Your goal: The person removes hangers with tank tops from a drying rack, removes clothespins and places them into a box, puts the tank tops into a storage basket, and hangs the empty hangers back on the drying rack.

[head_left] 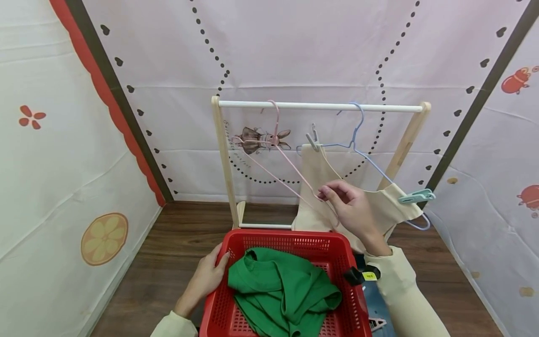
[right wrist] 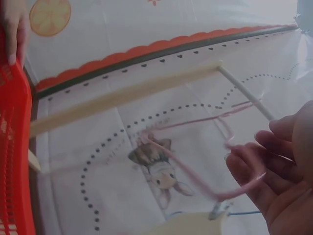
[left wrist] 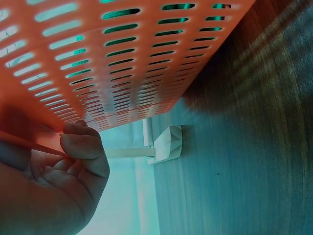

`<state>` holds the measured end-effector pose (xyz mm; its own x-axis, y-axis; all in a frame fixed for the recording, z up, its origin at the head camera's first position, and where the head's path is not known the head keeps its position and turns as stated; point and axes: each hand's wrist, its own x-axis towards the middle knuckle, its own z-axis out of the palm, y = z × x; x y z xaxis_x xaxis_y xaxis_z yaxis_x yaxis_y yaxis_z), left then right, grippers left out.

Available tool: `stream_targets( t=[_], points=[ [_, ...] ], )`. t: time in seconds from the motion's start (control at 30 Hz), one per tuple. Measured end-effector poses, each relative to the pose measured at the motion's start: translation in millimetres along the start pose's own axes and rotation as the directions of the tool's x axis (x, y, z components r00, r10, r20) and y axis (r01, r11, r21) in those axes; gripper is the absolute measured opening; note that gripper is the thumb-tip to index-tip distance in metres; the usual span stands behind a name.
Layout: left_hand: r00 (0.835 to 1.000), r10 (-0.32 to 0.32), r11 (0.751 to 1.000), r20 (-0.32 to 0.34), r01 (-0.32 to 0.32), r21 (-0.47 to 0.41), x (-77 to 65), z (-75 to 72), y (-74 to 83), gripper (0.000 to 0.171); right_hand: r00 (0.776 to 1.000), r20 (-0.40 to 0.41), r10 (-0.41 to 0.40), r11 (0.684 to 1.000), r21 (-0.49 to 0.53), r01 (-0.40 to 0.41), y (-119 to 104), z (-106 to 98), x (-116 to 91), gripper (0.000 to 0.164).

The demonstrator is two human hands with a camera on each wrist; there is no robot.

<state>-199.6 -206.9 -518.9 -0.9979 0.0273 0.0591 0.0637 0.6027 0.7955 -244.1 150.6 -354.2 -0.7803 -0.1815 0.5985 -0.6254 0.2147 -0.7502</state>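
A pink clothes hanger [head_left: 290, 164] hangs by its hook from the rack's white bar, turned with one end toward me. At that near end, my right hand [head_left: 347, 203] has its fingers curled at the hanger's arm, and in the right wrist view the hanger end [right wrist: 244, 188] overlaps the fingers. My left hand [head_left: 206, 274] grips the left rim of a red plastic basket [head_left: 290, 237], thumb inside the edge. A crumpled green cloth garment [head_left: 282, 290] lies in the basket.
Right of the pink hanger, a blue hanger [head_left: 372, 164] carries a cream garment [head_left: 313, 182], clipped with a grey clothespin [head_left: 313, 138] and a teal clothespin [head_left: 417, 196]. The wooden rack [head_left: 227, 164] stands before a printed cloth wall. Blue fabric [head_left: 376, 299] lies right of the basket.
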Motion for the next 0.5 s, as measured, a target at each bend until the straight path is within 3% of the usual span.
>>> stream_targets(
  t=[0.27,0.5],
  points=[
    [1.000,0.005,1.000,-0.004,-0.005,-0.007,0.2,0.4,-0.7,0.045,0.990,-0.065,-0.126,0.989,-0.085,0.120,-9,-18,-4,0.009],
    [1.000,0.012,1.000,-0.005,-0.012,0.008,1.0,-0.3,-1.0,0.044,0.961,-0.102,-0.258,0.934,-0.281,0.221,-29,-43,-9,0.019]
  ],
)
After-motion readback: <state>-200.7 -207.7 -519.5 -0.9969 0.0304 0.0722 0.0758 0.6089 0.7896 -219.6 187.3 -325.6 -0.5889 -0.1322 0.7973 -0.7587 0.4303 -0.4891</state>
